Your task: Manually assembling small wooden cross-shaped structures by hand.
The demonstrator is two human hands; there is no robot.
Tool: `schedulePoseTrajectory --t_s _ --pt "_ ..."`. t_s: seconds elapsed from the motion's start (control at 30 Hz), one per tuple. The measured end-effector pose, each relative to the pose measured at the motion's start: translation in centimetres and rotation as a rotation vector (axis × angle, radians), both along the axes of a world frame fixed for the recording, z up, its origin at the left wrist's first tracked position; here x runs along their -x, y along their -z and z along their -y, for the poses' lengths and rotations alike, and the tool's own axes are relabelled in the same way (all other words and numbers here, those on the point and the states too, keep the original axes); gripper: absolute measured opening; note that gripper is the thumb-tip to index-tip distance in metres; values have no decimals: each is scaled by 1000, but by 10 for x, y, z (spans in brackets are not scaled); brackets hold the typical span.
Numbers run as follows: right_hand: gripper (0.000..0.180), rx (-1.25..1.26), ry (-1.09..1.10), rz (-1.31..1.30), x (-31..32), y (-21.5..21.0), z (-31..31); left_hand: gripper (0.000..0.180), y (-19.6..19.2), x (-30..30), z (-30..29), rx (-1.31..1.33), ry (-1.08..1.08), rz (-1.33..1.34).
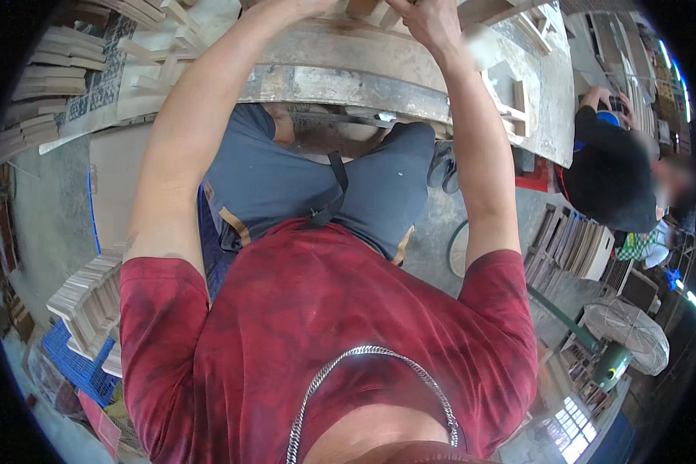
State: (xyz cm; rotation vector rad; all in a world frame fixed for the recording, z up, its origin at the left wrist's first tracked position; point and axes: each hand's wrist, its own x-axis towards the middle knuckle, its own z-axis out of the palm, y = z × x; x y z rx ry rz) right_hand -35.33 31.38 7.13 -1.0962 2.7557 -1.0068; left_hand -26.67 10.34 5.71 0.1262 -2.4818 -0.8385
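mottled red short-sleeved shirt, silver chain necklace, blue-grey trousers, black strap

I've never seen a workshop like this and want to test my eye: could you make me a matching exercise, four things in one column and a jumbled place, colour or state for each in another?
Things
1. Right hand
2. Workbench
3. Fan
4. Blue plastic crate

Places, colours and states
A. Lower right of the picture, partly green
B. At the top edge of the picture, fingers curled
C. Lower left, right by a stack of wooden slats
D. Worn and stained, with pale wooden pieces lying on it

Right pairs: 1-B, 2-D, 3-A, 4-C.
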Motion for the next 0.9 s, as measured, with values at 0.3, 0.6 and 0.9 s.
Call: schedulePoseTrajectory --t_s 0.3,0.6,0.9 --pt "44 -357 79 -359 57 40 -33 35 4 35 -40 -236 210 -279" --pt "58 -29 165 -74 -12 -12 -6 28 -13 -5 -11 -85 111 38" --pt "52 -66 168 60 -20 -22 4 27 -7 -9 -5 -96 71 -27"
